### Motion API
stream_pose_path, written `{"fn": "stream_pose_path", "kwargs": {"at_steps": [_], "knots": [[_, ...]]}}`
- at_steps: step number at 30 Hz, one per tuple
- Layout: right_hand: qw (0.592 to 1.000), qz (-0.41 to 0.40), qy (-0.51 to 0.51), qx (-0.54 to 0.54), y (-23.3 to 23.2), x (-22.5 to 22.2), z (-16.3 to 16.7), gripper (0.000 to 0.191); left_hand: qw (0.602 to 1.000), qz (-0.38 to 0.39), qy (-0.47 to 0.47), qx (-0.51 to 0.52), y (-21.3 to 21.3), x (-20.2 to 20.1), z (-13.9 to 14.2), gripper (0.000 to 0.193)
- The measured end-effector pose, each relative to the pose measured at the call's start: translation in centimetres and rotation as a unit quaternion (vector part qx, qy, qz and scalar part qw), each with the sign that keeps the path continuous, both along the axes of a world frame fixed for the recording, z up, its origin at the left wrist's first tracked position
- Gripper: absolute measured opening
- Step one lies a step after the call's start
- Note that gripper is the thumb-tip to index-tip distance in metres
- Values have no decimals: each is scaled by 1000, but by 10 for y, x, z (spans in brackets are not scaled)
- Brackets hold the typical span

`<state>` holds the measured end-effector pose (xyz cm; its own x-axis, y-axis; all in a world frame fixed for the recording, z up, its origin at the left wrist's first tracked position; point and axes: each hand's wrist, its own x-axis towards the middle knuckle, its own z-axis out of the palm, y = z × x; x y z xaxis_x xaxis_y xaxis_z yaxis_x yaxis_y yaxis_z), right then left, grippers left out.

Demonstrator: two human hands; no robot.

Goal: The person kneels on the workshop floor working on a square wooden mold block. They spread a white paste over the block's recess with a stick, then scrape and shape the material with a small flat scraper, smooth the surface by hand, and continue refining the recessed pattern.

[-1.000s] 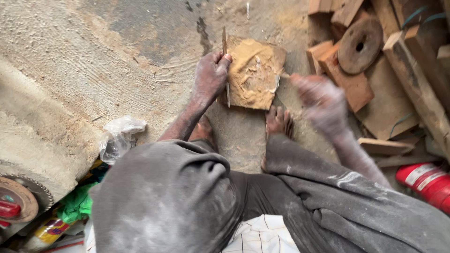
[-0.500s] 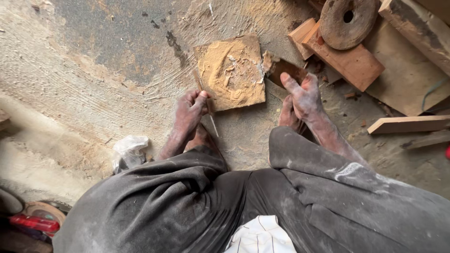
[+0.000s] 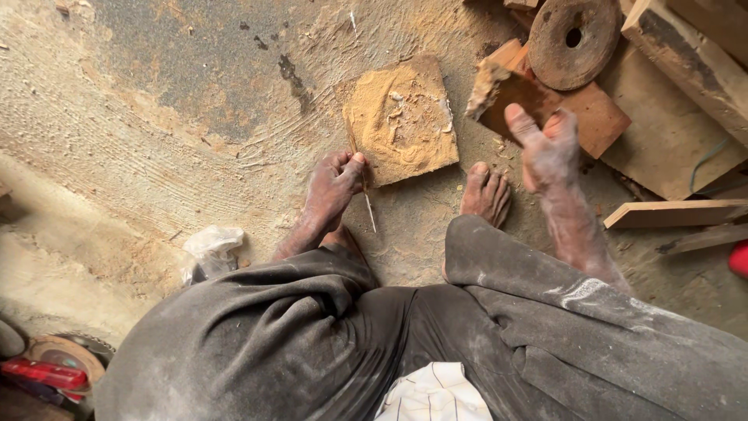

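Left hand (image 3: 333,187) pinches 1 thin stick (image 3: 361,175) beside a sawdust-heaped board (image 3: 401,117); right hand (image 3: 549,152) hangs open, and a careless nudge could spill the pile.

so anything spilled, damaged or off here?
Sawdust is heaped loose on the square board and spread over the floor. A crumpled plastic bag lies beside the person's leg. The left hand holds a thin stick; nothing looks broken.

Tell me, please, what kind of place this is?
Probably a rough woodworking yard or workshop: sawdust heaped on a square board, wood offcuts piled at the right, and a dusty, sawdust-strewn floor.
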<state>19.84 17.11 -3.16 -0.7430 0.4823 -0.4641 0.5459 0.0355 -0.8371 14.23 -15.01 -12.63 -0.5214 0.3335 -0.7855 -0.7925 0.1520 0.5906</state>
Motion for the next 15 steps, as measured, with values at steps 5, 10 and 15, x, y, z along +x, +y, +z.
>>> {"fn": "stream_pose_path", "kwargs": {"at_steps": [5, 10, 15], "knots": [[987, 90, -36, 125, -29, 3, -10, 27, 998, 19, -13, 52, 0, 1, -6, 26], [837, 335, 276, 333, -80, 17, -19, 42, 995, 37, -29, 86, 3, 5, -10, 23], [970, 91, -187, 124, -40, -8, 9, 29, 998, -19, -2, 53, 14, -2, 6, 24]]}}
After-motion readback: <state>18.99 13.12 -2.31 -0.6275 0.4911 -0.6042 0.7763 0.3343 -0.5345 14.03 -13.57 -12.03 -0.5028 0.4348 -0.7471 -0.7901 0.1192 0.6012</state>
